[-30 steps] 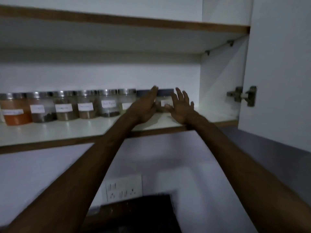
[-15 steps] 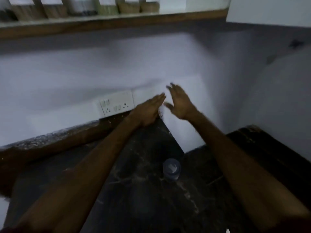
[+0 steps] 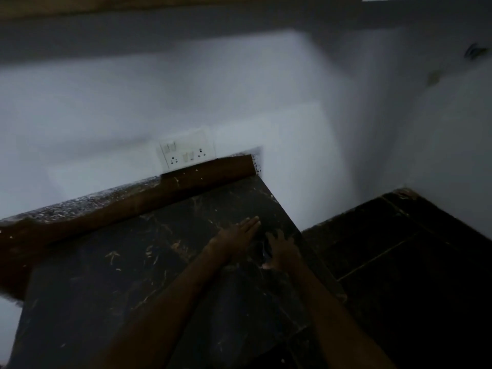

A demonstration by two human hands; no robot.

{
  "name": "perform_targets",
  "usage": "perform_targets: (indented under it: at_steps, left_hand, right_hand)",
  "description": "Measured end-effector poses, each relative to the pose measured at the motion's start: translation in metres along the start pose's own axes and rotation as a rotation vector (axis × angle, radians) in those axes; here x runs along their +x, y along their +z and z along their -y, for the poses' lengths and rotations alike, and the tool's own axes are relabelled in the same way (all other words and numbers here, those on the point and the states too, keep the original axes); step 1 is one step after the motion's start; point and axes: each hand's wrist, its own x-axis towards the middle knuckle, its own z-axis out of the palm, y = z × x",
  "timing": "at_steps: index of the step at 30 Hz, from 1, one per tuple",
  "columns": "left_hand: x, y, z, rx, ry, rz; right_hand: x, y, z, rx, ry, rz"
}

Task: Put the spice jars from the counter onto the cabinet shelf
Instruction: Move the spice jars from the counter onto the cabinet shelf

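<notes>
A small, dark, blurry spice jar (image 3: 264, 250) sits on the bench (image 3: 133, 288) between two hands. The left hand (image 3: 234, 235) keeps its fingers straight and together. I cannot tell if the right hand (image 3: 282, 253) grips it.

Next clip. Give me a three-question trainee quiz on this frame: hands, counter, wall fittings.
1. True or false: the left hand is over the dark counter with its fingers straight.
2. The switch-and-socket plate sits: A) on the wall above the counter's back edge; B) on the floor; C) on a cabinet door.
3. Fill in: the right hand is near the counter's ____ edge.
Key: 1 true; 2 A; 3 right.
</notes>
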Motion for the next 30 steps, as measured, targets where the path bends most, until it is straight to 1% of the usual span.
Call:
perform_targets:
  at_steps: [2,5,7,10,12,15,17,18,20,22,24,26,28,30]
  left_hand:
    - [-0.004,0.000,-0.006,-0.004,0.018,-0.018]
    - [-0.015,-0.009,-0.012,-0.013,0.040,-0.025]
    - [-0.021,-0.020,-0.011,-0.036,0.032,-0.032]
    - [-0.027,-0.055,-0.010,-0.070,0.023,-0.112]
    - [-0.028,-0.091,-0.008,-0.068,0.033,-0.218]
    - [-0.032,-0.154,-0.008,-0.063,0.080,-0.414]
    - [-0.036,-0.194,-0.013,-0.197,0.063,-0.520]
    - [-0.038,-0.214,-0.017,-0.313,0.062,-0.579]
    - [-0.040,-0.253,-0.028,-0.552,0.116,-0.695]
    - [-0.039,-0.288,-0.041,-0.709,0.153,-0.784]
    - [-0.038,-0.319,-0.049,-0.853,0.122,-0.858]
    - [-0.033,-0.347,-0.049,-0.927,0.104,-0.957]
    - [-0.027,-0.372,-0.039,-0.925,0.116,-1.016]
    - [-0.026,-0.394,-0.027,-0.927,0.092,-1.023]
  right_hand:
    - [-0.004,0.002,0.008,-0.003,0.015,-0.106]
    - [-0.016,-0.013,0.016,-0.024,-0.030,-0.166]
    - [-0.026,-0.038,0.022,-0.006,-0.053,-0.216]
    - [-0.042,-0.106,0.040,-0.009,0.011,-0.194]
    - [-0.056,-0.165,0.056,-0.071,0.043,-0.205]
    - [-0.087,-0.261,0.083,-0.201,0.061,-0.322]
    - [-0.114,-0.324,0.105,-0.261,0.073,-0.382]
    - [-0.128,-0.353,0.117,-0.275,0.077,-0.408]
    - [-0.152,-0.401,0.139,-0.288,0.066,-0.477]
    - [-0.172,-0.438,0.158,-0.315,0.057,-0.550]
    - [-0.187,-0.463,0.172,-0.376,0.046,-0.618]
    - [-0.197,-0.483,0.180,-0.388,0.036,-0.692]
    - [-0.201,-0.503,0.181,-0.334,0.008,-0.724]
    - [-0.199,-0.525,0.175,-0.131,-0.088,-0.631]
